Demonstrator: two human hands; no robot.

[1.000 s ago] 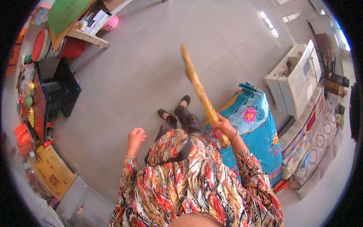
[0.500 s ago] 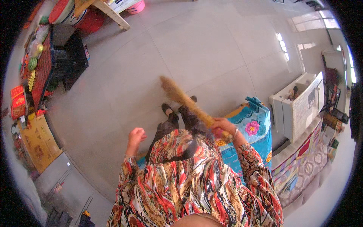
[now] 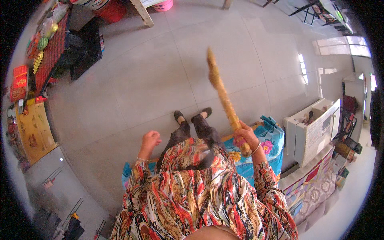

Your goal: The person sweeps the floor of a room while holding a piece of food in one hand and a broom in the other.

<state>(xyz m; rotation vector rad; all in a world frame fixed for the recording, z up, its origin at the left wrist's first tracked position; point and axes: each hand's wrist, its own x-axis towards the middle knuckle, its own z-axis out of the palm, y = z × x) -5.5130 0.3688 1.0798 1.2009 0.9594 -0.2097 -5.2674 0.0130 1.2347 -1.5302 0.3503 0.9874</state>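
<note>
My right hand (image 3: 249, 137) is wrapped round the lower part of a long yellow-brown stick (image 3: 225, 98). The stick has a knobbly surface, a swelling towards its far end and a narrow tip. Its butt sticks out below my fist, next to something pink at the grip. Held up in front of me, it slants away and a little to the left over the floor. My left hand (image 3: 151, 139) is in the air at my left side, fingers curled in, with nothing seen in it.
I sit on a seat covered with a blue flowered cloth (image 3: 256, 168). A white cabinet (image 3: 316, 128) stands at my right beside a patterned cloth-covered surface (image 3: 312, 192). On the left are a dark red rack (image 3: 54, 52) and a cardboard box (image 3: 38, 132). A pink basin (image 3: 163, 5) lies far ahead.
The stick has swung up and to the right, its tip now farther from me. My left hand has shifted slightly to the right. My feet show more fully.
</note>
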